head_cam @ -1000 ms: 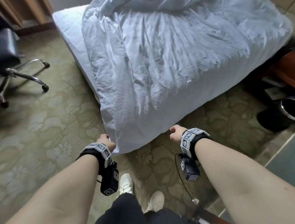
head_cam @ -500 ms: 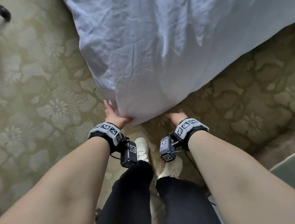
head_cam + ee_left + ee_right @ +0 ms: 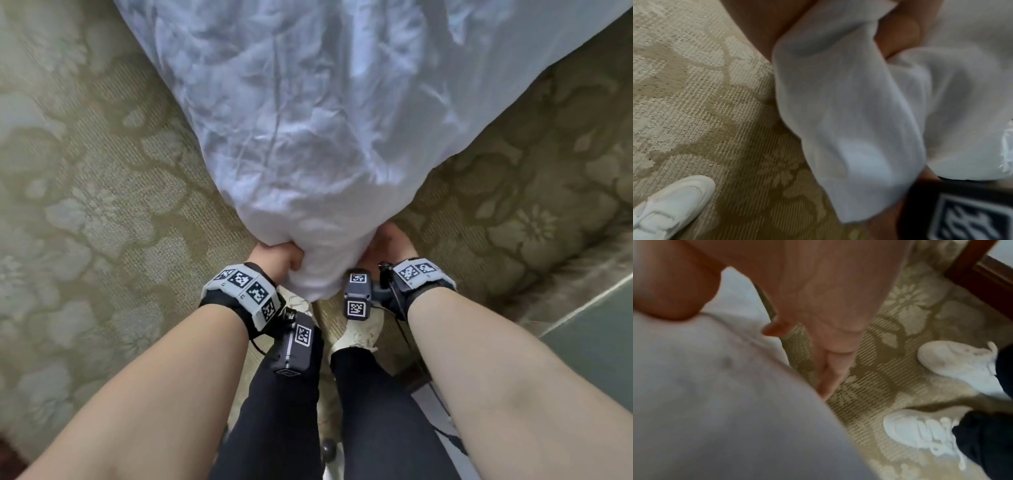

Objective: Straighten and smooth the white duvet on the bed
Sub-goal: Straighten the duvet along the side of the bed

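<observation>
Both hands gathering the hanging corner of the white duvet (image 3: 308,144) just above the patterned carpet (image 3: 102,205), the left hand (image 3: 279,255) clamping a fold of it in curled fingers, the right hand (image 3: 394,243) cupping the same corner from the other side, thumb pressing the cloth, fingers looking fairly straight. Probably worth taking a firmer right-hand hold, spreading the hands apart along the hem, then lifting and drawing the duvet taut toward the feet, keeping the corner off the carpet
</observation>
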A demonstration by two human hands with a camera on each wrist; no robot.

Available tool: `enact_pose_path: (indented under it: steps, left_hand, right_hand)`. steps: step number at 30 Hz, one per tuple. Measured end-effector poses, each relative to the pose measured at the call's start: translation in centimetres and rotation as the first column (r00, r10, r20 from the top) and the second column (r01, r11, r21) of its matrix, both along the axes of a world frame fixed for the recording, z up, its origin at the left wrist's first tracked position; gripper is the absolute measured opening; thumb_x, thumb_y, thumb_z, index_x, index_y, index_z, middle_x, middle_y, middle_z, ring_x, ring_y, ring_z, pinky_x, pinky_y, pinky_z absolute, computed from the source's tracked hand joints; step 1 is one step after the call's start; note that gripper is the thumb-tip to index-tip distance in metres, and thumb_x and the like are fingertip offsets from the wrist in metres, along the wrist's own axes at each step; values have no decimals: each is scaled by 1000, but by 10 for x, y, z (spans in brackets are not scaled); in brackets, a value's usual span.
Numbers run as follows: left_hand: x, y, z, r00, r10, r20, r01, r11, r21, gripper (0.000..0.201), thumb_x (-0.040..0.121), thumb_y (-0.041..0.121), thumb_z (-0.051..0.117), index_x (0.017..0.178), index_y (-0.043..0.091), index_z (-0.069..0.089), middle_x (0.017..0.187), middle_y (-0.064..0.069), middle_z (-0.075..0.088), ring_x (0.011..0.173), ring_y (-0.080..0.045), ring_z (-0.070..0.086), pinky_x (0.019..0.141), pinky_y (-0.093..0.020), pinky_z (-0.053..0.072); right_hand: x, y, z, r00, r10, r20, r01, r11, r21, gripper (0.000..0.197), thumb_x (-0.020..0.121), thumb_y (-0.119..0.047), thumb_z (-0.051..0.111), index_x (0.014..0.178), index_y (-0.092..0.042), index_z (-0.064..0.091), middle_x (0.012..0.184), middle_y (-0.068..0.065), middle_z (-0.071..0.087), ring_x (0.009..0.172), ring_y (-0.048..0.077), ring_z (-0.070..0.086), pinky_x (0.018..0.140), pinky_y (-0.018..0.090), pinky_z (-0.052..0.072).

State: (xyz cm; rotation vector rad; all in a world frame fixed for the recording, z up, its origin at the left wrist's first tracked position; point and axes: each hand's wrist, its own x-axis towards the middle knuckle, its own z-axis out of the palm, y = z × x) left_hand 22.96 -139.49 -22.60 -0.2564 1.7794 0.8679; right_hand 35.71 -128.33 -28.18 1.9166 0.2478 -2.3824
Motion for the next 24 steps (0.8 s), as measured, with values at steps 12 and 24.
enact_pose_path:
  steps: [12, 24]
  left_hand:
    - [17, 24, 14, 892, 329, 311, -388, 909, 154, 17, 95, 21, 46, 90, 12, 60, 80, -5, 68, 83, -26, 61, 83, -37, 50]
    - [57, 42, 58, 906, -230, 355, 68, 907, 415, 92, 42, 37, 93, 120, 2, 61, 123, -18, 63, 114, -32, 61, 100, -42, 48]
  right_hand:
    - [25, 21, 38, 968, -163, -193, 184, 978, 96, 86, 54, -63, 75, 123, -14, 62, 121, 15, 66, 109, 38, 64, 98, 57, 45]
    - [127, 36, 97, 992, 55, -111, -34, 983, 178, 58, 64, -54, 67, 101, -9, 70, 95, 11, 75, 95, 26, 68, 94, 41, 50]
